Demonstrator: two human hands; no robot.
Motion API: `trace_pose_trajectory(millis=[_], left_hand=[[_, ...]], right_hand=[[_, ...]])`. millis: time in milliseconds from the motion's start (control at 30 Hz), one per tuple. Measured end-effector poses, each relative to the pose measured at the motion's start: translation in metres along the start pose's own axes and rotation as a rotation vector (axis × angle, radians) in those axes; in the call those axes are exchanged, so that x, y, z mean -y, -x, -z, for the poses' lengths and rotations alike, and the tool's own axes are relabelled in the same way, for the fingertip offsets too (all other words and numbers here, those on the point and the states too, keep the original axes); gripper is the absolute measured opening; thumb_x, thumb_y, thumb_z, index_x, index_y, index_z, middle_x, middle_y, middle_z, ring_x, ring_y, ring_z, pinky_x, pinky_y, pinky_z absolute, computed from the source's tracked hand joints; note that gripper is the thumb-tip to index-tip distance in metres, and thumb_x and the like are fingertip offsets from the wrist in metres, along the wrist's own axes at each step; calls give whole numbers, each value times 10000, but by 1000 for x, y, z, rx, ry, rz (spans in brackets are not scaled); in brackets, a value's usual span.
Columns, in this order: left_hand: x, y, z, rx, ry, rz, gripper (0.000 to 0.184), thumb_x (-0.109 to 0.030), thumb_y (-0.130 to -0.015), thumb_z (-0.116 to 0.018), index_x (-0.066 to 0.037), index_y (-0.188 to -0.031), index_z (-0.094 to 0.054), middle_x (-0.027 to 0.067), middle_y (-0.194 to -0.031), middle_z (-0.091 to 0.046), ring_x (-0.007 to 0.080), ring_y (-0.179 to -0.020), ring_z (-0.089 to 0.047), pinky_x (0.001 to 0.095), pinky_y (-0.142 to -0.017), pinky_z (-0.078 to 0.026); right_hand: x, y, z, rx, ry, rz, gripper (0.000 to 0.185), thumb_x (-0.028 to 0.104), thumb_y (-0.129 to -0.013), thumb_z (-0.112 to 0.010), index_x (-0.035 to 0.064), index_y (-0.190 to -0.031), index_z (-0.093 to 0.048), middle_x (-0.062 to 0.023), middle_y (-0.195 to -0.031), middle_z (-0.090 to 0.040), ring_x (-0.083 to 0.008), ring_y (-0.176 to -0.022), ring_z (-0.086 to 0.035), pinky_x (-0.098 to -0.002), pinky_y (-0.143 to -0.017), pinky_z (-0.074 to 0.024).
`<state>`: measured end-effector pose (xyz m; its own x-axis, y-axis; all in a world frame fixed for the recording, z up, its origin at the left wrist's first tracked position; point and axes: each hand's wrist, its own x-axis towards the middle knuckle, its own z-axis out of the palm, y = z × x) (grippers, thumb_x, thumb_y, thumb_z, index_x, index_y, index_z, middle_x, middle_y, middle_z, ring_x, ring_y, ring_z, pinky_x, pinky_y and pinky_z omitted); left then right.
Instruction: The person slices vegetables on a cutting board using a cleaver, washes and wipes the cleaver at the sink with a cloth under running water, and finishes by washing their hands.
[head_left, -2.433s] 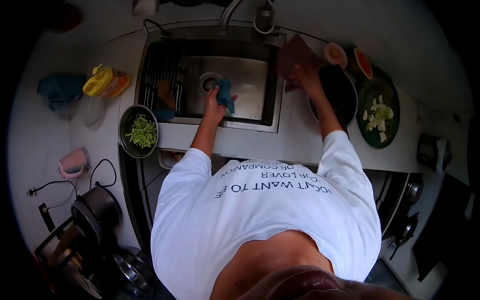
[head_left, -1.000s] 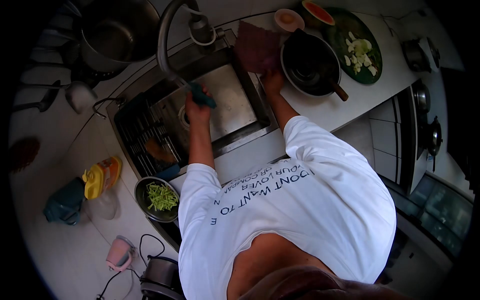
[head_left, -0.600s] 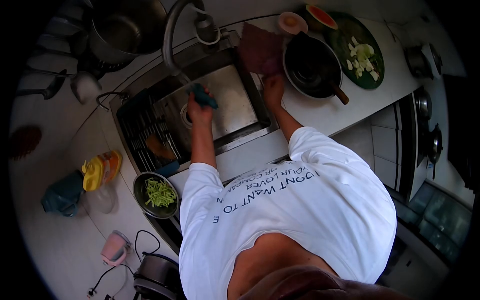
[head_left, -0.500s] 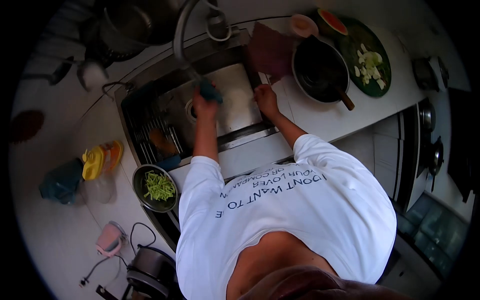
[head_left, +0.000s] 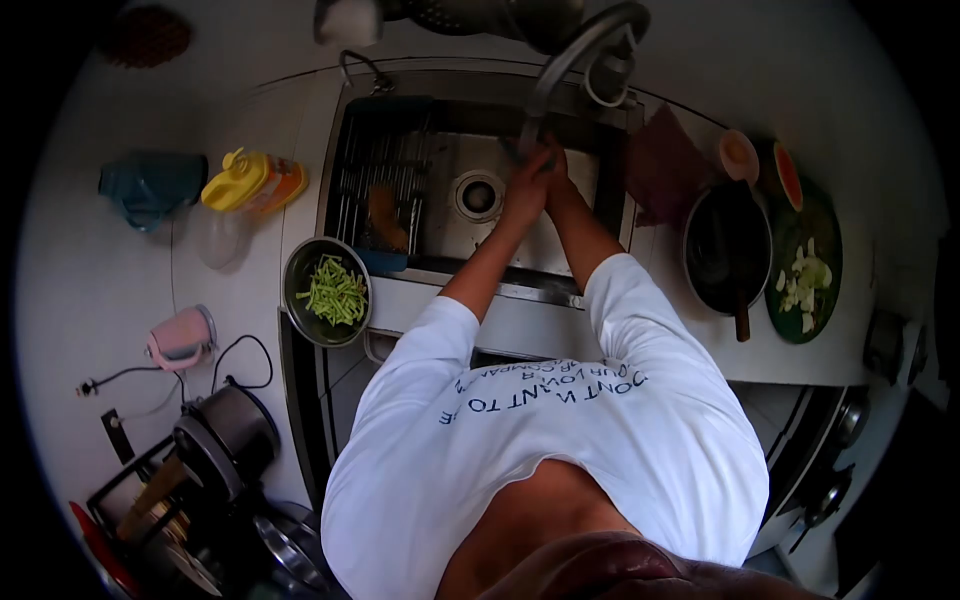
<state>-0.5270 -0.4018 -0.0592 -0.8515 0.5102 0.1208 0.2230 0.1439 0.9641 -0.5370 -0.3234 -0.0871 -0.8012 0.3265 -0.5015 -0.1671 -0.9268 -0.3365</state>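
Over the sink (head_left: 480,236), my left hand (head_left: 527,185) is closed on a dark teal cloth (head_left: 517,150), below the end of the curved faucet (head_left: 545,88). My right hand (head_left: 557,170) is pressed up against the left one; its fingers are dim and largely hidden, so their grip cannot be made out. The round drain (head_left: 479,196) lies left of both hands. A dark red cloth (head_left: 665,168) rests by the sink's right edge, touched by neither hand.
A bowl of cut green vegetables (head_left: 335,291) stands at the sink's front left, near a yellow bottle (head_left: 255,182). On the right are a dark pan (head_left: 727,250) with a wooden handle, a pink bowl (head_left: 738,157) and a green board (head_left: 815,315) bearing chopped pale pieces. A rack spans the sink's left side.
My right hand has left the dark red cloth and come into the sink beside my left hand. The view has turned, and the faucet end now hangs over both hands, farther right in the sink.
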Motion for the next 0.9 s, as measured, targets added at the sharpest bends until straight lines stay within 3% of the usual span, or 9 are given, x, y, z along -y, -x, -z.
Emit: trace_pose_trajectory(millis=[100, 200, 300, 433, 533, 633, 733, 833, 900], left_hand=[[57, -29, 8, -8, -440, 41, 348, -273, -900, -430, -74, -1133, -595, 206, -1279, -471, 346, -1183, -448, 407, -958, -376], [12, -45, 42, 124, -667, 158, 393, -297, -926, -382, -29, -1183, -510, 215, -1261, -463, 363, -1130, -473, 455, -946, -360], [2, -27, 33, 59, -512, -47, 398, -286, -924, -383, -1, -1179, -493, 223, -1248, -466, 374, -1123, -472, 455, -948, -358], [-10, 7, 7, -125, -542, -230, 376, -215, -860, -461, 17, -1153, -507, 248, -1256, -452, 407, -1167, -424, 426, -981, -348], [-26, -36, 41, 321, -403, 293, 400, -192, -826, -486, 23, -1163, -502, 248, -1315, -398, 424, -1196, -386, 427, -1000, -334], [34, -54, 44, 226, -672, 147, 406, -222, -866, -452, 17, -1193, -486, 229, -1369, -342, 407, -1195, -392, 448, -986, -344], [50, -31, 6, 65, -618, -211, 289, -210, -853, -453, -22, -1045, -558, 214, -1157, -508, 396, -1101, -444, 464, -942, -352], [9, 12, -6, -32, -243, -179, 448, -278, -912, -408, 19, -1245, -451, 203, -1398, -327, 379, -1241, -360, 451, -1009, -318], [1, -8, 8, 147, -347, 113, 493, -316, -927, -381, 4, -1302, -402, 186, -1424, -302, 355, -1293, -303, 434, -1044, -271]], right_hand=[[-19, -12, 9, 167, 34, -159, 308, 274, -931, -417, 74, -1141, -519, -108, -1129, -557, -254, -1046, -530, -421, -934, -424], [-26, 24, -30, 266, -104, -278, 304, 252, -959, -363, 71, -1155, -509, -109, -1132, -554, -261, -1059, -525, -400, -938, -424], [-17, 7, 6, 569, 311, 159, 337, 327, -958, -386, 84, -1147, -522, -99, -1118, -558, -239, -1040, -535, -373, -914, -434], [-4, 31, -24, -69, 37, -85, 523, 454, -926, -410, 29, -1226, -462, -114, -1262, -496, -244, -1178, -460, -402, -1029, -329], [-22, 7, 22, 731, -262, -443, 419, 424, -932, -426, 136, -1230, -489, -65, -1173, -531, -207, -1115, -488, -384, -983, -359], [-21, 59, -49, 186, 16, -264, 441, 465, -924, -420, 146, -1220, -494, -52, -1180, -528, -226, -1127, -478, -417, -994, -346], [0, 33, -30, 68, 85, -255, 485, 525, -914, -394, 125, -1156, -524, -76, -1131, -548, -269, -1055, -521, -441, -950, -390], [9, 10, 7, 88, 107, -193, 511, 543, -905, -404, 111, -1135, -549, -91, -1091, -568, -269, -1047, -525, -469, -940, -390], [2, 7, 24, 207, 80, -167, 464, 500, -906, -452, 107, -1129, -558, -87, -1087, -575, -260, -1045, -528, -488, -914, -404]])
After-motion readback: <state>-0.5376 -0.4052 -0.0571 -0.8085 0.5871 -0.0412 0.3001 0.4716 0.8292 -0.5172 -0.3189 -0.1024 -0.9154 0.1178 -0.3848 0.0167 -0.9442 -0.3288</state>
